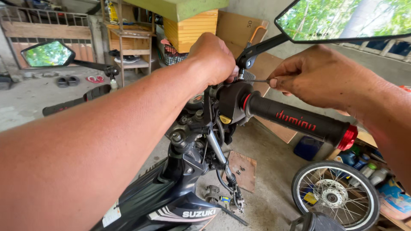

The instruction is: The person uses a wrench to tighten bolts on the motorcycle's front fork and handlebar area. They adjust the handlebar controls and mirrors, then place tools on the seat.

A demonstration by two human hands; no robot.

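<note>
Left hand over motorcycle, concrete floor.

Grey concrete floor, kinda dusty, with daylight coming in. A wooden shelf unit stands at the back beside stacked yellow crates and a cardboard sheet leaning on the wall. Slippers lie near a railing. A spoked wheel sits bottom right, next to what might be bottles.
</note>
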